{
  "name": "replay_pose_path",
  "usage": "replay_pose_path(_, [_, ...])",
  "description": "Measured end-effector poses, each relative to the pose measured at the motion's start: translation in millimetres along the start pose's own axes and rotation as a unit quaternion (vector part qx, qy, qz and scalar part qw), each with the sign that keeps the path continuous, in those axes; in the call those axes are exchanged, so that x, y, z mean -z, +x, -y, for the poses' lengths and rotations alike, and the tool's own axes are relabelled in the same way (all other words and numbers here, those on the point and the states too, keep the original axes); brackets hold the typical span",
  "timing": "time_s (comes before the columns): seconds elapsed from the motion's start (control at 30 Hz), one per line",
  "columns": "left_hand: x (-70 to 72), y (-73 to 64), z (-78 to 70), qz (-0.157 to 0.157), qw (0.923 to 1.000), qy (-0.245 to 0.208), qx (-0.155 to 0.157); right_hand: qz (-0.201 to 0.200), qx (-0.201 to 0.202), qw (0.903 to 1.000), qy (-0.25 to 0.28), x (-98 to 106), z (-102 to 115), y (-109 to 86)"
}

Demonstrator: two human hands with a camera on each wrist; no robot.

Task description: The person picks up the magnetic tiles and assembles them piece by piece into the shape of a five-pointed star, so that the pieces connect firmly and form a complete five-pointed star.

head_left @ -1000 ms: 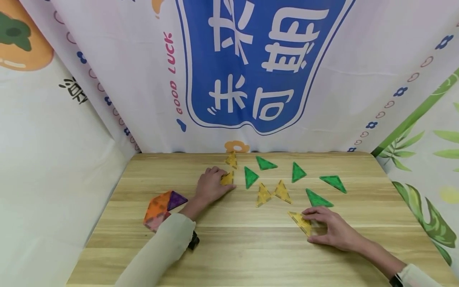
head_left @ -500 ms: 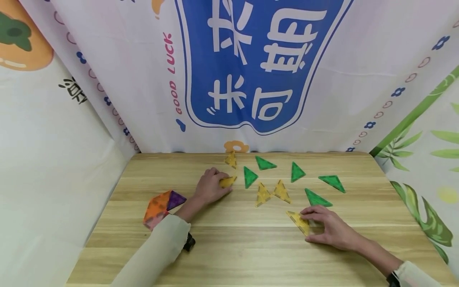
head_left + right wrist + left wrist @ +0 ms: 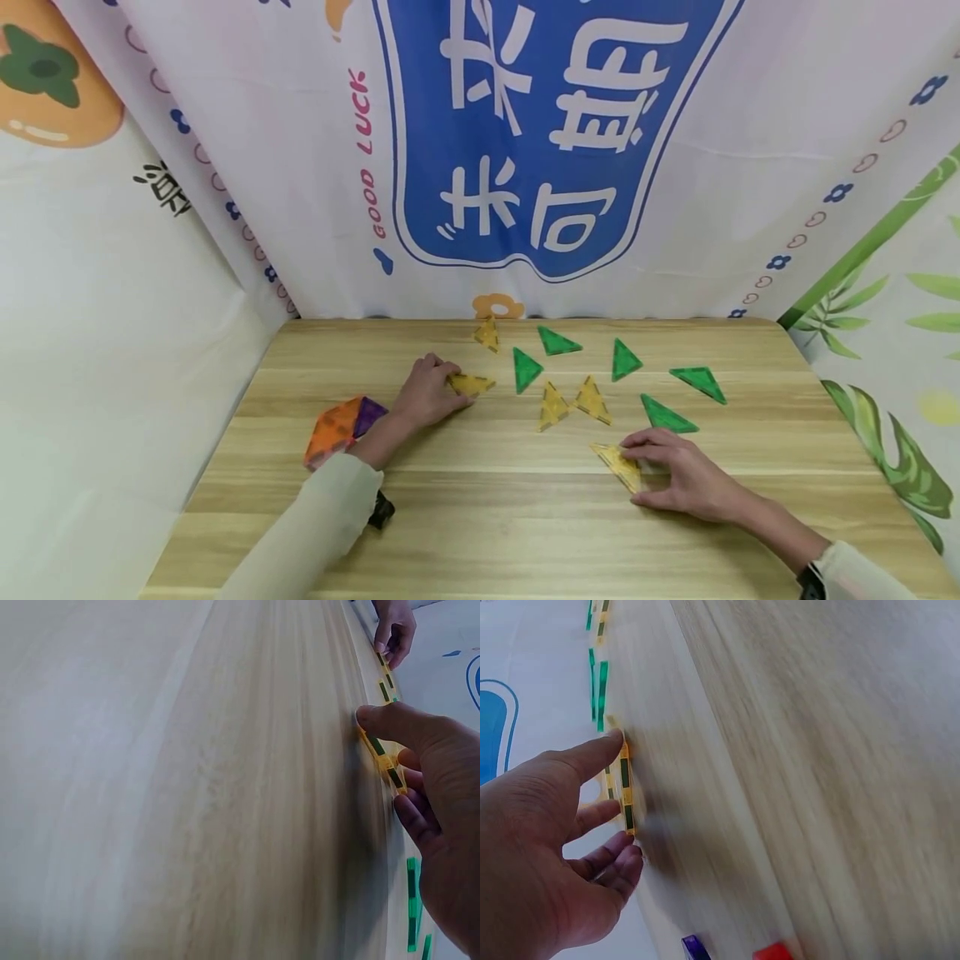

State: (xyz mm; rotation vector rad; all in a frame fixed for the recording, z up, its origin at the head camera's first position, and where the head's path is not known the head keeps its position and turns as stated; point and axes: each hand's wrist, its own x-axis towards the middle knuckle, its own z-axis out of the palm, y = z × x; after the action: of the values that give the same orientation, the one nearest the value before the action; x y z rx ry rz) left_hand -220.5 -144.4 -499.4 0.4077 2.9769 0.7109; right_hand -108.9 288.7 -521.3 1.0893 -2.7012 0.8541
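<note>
My left hand holds a yellow triangular magnetic tile between thumb and fingers, low over the table's left-centre. In the left wrist view this tile is seen edge-on, thumb at one end and fingertips at the other. At the right, my right hand pinches another yellow triangular magnetic tile by its right side. The right wrist view has that tile edge-on, gripped between thumb and fingers. Two more yellow tiles lie between the hands, their lower inner corners close together. A further yellow tile lies at the back.
Several green triangular tiles are spread across the back and right of the wooden table. By the left forearm, orange, purple and red-pink tiles form a joined cluster, partly covered by the sleeve. A printed curtain hangs behind the table.
My left hand has drawn its yellow tile a little leftward, and the tile has turned so its long side faces up. My right hand has slid slightly left with its tile.
</note>
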Motion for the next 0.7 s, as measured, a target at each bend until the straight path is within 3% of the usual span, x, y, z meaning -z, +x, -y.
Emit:
replay_pose_path(0.2, [7.1,-3.3,5.0,0.002,0.999,0.006,-0.044,-0.014,0.028,0.9994,0.014,-6.6,3.4,13.6])
replay_pose_path(0.47, [16.8,-3.7,15.9,0.048,0.9945,0.032,-0.088,-0.027,0.042,0.9982,0.034,-17.9,14.2,38.6])
replay_pose_path(0.7, [28.6,-6.1,28.8,0.082,0.9884,0.015,-0.127,-0.04,0.061,0.996,0.051,-33.2,30.3,74.1])
